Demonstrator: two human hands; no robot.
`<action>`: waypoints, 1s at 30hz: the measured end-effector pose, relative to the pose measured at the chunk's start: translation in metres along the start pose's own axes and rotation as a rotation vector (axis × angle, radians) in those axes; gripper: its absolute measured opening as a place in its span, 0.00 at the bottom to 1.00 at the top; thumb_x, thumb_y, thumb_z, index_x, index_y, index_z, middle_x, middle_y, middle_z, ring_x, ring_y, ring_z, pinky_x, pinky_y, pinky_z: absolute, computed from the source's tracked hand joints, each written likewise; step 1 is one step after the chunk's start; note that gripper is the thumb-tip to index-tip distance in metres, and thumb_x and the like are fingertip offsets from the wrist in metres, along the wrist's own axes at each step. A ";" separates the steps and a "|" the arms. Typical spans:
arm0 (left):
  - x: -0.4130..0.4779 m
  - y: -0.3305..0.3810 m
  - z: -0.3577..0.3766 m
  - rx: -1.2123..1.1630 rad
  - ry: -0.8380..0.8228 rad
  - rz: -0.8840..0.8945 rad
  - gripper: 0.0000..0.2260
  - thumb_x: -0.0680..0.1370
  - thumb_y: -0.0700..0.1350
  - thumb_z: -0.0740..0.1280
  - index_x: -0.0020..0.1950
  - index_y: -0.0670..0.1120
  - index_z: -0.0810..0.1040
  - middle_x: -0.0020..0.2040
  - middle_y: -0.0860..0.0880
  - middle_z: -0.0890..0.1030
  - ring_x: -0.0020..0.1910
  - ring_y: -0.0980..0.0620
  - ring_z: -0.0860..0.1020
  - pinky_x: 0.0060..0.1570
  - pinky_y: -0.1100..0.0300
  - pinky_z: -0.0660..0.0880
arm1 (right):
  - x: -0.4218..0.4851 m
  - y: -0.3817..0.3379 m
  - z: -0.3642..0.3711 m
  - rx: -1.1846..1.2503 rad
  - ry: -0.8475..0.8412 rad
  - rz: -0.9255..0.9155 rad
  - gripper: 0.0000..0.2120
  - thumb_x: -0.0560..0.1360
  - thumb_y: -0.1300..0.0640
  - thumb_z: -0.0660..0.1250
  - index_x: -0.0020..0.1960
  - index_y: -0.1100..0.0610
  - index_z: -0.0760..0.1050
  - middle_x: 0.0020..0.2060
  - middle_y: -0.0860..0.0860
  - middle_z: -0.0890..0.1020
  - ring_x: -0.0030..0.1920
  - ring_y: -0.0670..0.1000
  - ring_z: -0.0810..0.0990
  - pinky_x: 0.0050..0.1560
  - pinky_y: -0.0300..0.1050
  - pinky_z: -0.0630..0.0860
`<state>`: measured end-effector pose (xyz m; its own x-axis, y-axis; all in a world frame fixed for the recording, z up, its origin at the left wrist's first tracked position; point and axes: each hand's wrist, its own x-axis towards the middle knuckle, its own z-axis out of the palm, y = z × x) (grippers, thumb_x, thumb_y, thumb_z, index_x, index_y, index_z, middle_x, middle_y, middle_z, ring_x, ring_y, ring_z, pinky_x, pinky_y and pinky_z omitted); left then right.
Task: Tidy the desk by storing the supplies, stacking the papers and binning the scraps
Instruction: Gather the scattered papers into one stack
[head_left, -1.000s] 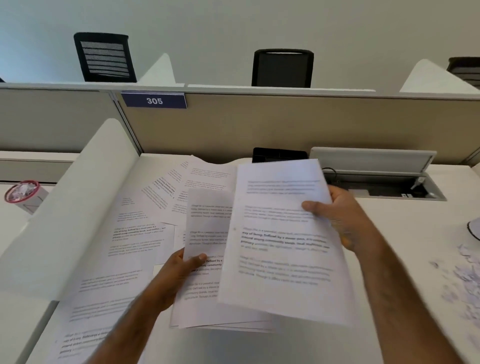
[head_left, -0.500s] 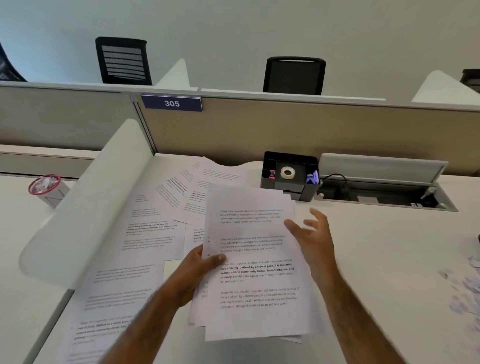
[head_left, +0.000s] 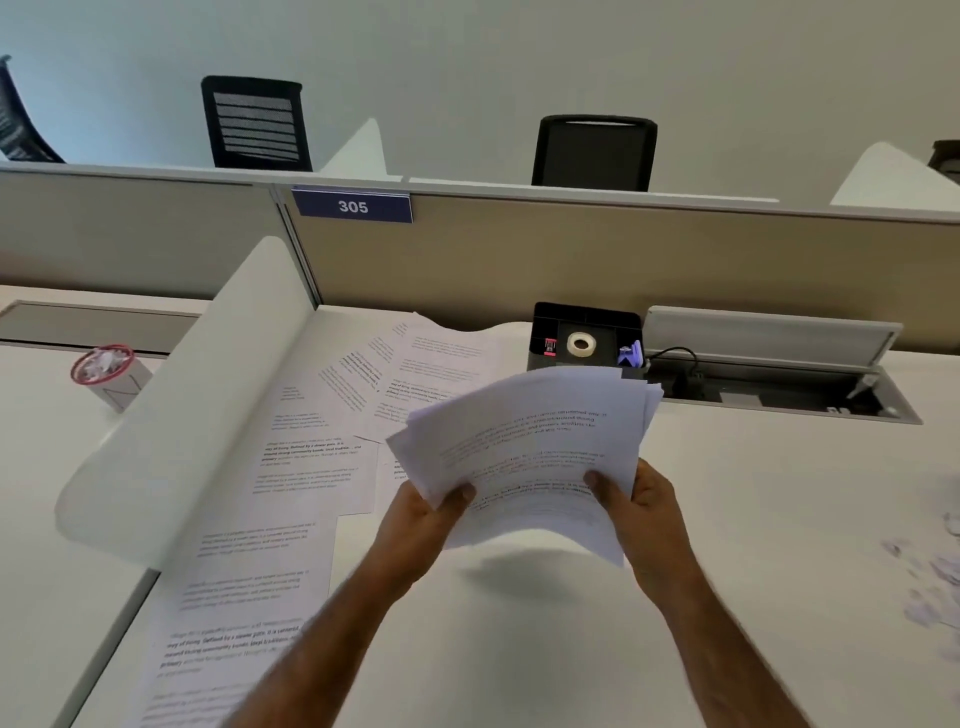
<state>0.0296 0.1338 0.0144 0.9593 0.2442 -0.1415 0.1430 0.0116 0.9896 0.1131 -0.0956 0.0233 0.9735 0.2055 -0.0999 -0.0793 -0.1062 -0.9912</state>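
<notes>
A bundle of printed papers (head_left: 524, 441) is lifted off the white desk (head_left: 519, 649), bowed upward in the middle. My left hand (head_left: 421, 525) grips its near left corner and my right hand (head_left: 639, 509) grips its near right edge, thumbs on top. Several more printed sheets (head_left: 311, 467) lie loose and overlapping along the left of the desk. A black organiser tray (head_left: 587, 332) at the back holds a roll of tape (head_left: 581, 344) and small supplies. Torn paper scraps (head_left: 930, 592) lie at the far right.
A white curved side divider (head_left: 182, 415) borders the desk on the left; beyond it stands a small bin (head_left: 106, 374) with a red rim, holding crumpled paper. A beige partition (head_left: 571, 260) closes the back. An open cable trough (head_left: 779, 384) lies right of the tray.
My right hand has closed on the bundle's right edge. Both hands have lifted the papers off the desk and away from me, and the stack now bows upward.
</notes>
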 end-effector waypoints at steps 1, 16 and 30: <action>0.000 -0.001 0.001 0.006 0.005 0.011 0.15 0.75 0.51 0.70 0.58 0.68 0.80 0.55 0.60 0.85 0.58 0.53 0.82 0.53 0.58 0.83 | -0.002 0.001 -0.001 -0.037 -0.010 -0.022 0.10 0.80 0.62 0.66 0.55 0.49 0.80 0.46 0.45 0.85 0.48 0.46 0.84 0.44 0.40 0.82; 0.000 -0.014 0.009 0.035 0.040 -0.045 0.15 0.76 0.52 0.73 0.62 0.61 0.81 0.54 0.59 0.86 0.54 0.55 0.84 0.49 0.62 0.83 | -0.009 0.025 -0.006 0.068 0.021 -0.025 0.24 0.70 0.68 0.63 0.64 0.54 0.73 0.52 0.52 0.83 0.55 0.53 0.81 0.53 0.50 0.81; 0.008 -0.020 0.001 0.179 0.061 -0.054 0.13 0.80 0.52 0.68 0.62 0.50 0.84 0.55 0.53 0.87 0.54 0.51 0.86 0.56 0.49 0.83 | 0.008 0.044 -0.002 -0.129 0.053 0.009 0.10 0.79 0.63 0.66 0.58 0.52 0.78 0.50 0.46 0.84 0.50 0.52 0.84 0.52 0.54 0.80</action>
<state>0.0344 0.1347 -0.0068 0.9333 0.3068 -0.1868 0.2399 -0.1454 0.9598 0.1178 -0.1009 -0.0205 0.9832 0.1524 -0.1005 -0.0630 -0.2332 -0.9704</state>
